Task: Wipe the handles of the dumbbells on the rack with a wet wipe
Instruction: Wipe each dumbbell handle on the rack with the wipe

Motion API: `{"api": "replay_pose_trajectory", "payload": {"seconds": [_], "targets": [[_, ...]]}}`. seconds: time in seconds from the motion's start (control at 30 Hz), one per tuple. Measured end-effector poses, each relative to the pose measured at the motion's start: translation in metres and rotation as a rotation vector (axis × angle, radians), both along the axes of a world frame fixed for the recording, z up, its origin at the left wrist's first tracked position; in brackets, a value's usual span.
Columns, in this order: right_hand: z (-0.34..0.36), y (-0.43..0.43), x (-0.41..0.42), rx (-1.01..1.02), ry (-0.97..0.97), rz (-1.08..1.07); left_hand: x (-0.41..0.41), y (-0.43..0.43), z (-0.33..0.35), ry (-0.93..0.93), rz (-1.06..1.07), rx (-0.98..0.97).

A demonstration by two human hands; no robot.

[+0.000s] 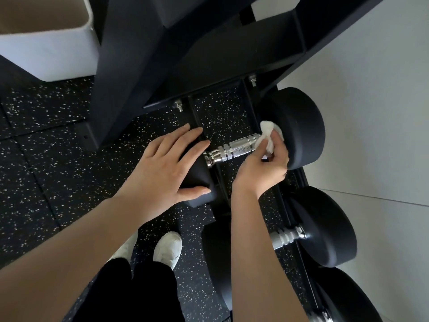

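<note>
I look down on a black dumbbell rack [232, 54] standing on dark speckled rubber floor tiles [46, 147]. At the centre of the frame a dumbbell [299, 126] with round black heads lies across the rack's lowest rails. Its handle [234, 148] is bright knurled metal with ringed grooves. My left hand [169, 166] rests flat on the dumbbell's left head, fingers [192, 135] spread and extended, thumb along the head's lower edge. My right hand [267, 163] sits at the right end of the handle, just against the right head. Its fingers are curled and pinching a crumpled white wet wipe [270, 133], which touches the handle where it meets that head. In the lower right, a second dumbbell [325, 228] lies on the same rails, a short stretch of its metal handle showing; part of another black head shows below it at the frame's bottom edge. A white bin [53, 49] stands in the upper left. Pale wall or floor panels [383, 112] fill the right side. Two white shoes [167, 247] and black trouser legs show at the bottom centre. I can read no brand, label or weight marking on anything.
</note>
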State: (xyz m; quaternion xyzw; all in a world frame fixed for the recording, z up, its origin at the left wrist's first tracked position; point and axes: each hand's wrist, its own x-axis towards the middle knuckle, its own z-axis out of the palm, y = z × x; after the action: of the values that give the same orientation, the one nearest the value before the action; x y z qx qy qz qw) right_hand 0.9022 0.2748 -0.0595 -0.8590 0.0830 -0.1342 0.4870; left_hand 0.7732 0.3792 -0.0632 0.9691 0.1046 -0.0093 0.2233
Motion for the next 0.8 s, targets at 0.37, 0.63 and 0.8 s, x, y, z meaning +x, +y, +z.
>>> {"api": "replay_pose_trajectory", "payload": {"seconds": [0.37,0.63,0.8], "targets": [[-0.006,-0.007,0.000,-0.069,0.074,0.230,0.000,-0.001,-0.001,-0.018,0.010,-0.003],[-0.005,-0.011,0.012,-0.418,-0.057,0.451,0.000,-0.001,-0.001,-0.014,0.012,0.002],[-0.001,-0.014,0.011,-0.482,-0.059,0.444,0.000,0.000,0.000,-0.018,0.015,-0.001]]}}
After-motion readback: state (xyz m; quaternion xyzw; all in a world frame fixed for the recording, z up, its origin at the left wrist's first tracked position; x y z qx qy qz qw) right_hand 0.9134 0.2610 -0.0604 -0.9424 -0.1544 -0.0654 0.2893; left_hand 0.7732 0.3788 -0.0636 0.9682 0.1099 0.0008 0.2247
